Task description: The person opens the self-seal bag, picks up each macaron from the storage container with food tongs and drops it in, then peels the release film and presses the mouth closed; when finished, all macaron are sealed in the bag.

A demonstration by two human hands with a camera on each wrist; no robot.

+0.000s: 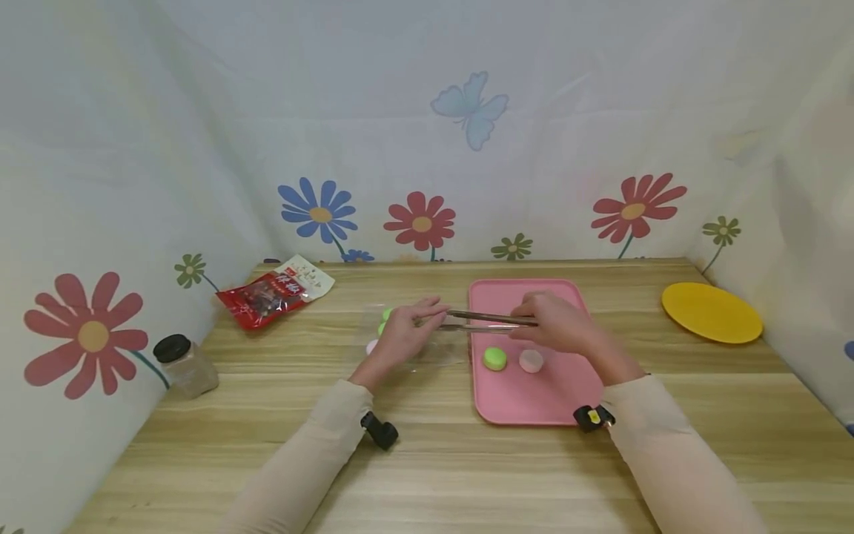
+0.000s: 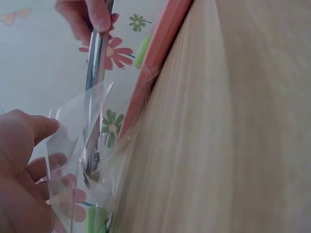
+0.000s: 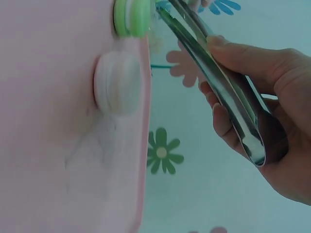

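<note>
My right hand (image 1: 552,320) grips metal tongs (image 3: 218,82) over the pink tray (image 1: 534,404). The tongs reach left, their tips at a clear plastic bag (image 2: 68,116). My left hand (image 1: 405,334) holds the bag by its edge, thumb and fingers curled at the plastic. Beside and partly behind that hand, green macarons (image 1: 387,314) and a pale pink one (image 1: 371,346) show through the bag. A green macaron (image 1: 494,359) and a pale pink macaron (image 3: 116,83) sit on the tray below the tongs. Whether the tongs' tips hold anything cannot be made out.
At the back left lies a red and white snack packet (image 1: 273,293). A clear jar with a black lid (image 1: 187,365) stands at the left edge. On the far right is a yellow plate (image 1: 712,313). Flower-printed cloth (image 1: 534,148) surrounds the wooden table (image 1: 427,475).
</note>
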